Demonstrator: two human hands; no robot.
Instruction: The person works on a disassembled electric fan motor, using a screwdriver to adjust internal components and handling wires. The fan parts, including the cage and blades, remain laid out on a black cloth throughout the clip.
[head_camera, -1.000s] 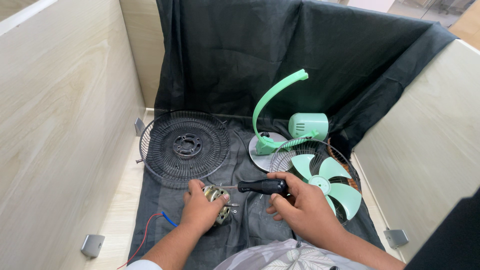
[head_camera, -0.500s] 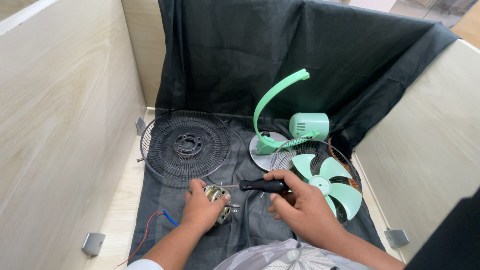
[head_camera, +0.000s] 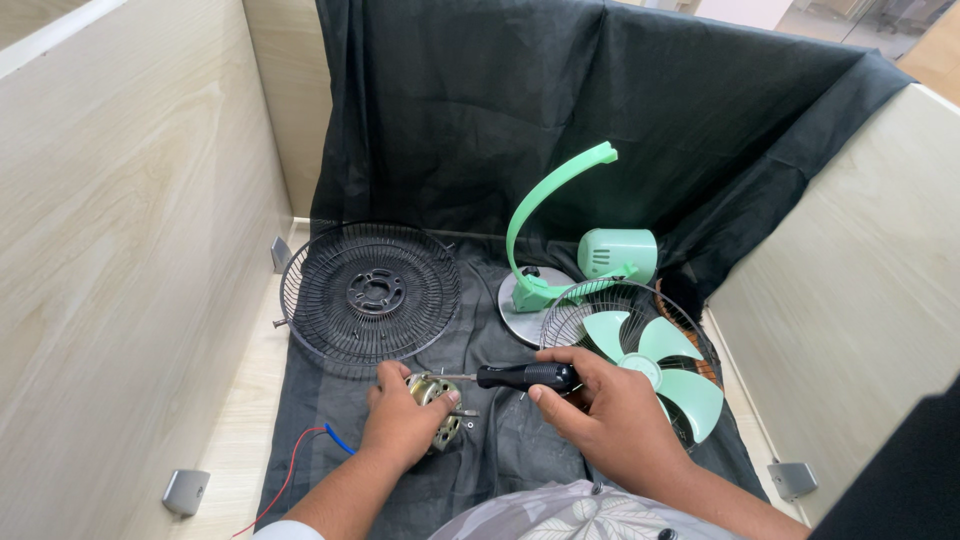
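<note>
My left hand (head_camera: 400, 420) grips a small metal fan motor (head_camera: 432, 396) on the black cloth (head_camera: 500, 450). A red and a blue wire (head_camera: 310, 450) trail from it to the left. My right hand (head_camera: 610, 410) holds a black-handled screwdriver (head_camera: 525, 377) lying level, its thin shaft reaching left to the top of the motor. Just right of that hand a green fan blade (head_camera: 650, 365) lies in a wire grille (head_camera: 590, 305).
A black round fan grille (head_camera: 370, 292) lies flat at the left. A green curved fan stand on a round base (head_camera: 535, 300) and a green motor cover (head_camera: 617, 254) stand behind. Light wooden walls (head_camera: 130, 230) close in both sides; black cloth hangs at the back.
Both hands have kept their place on the motor and screwdriver. My right hand has shifted slightly on the handle; the screwdriver tip stays at the motor.
</note>
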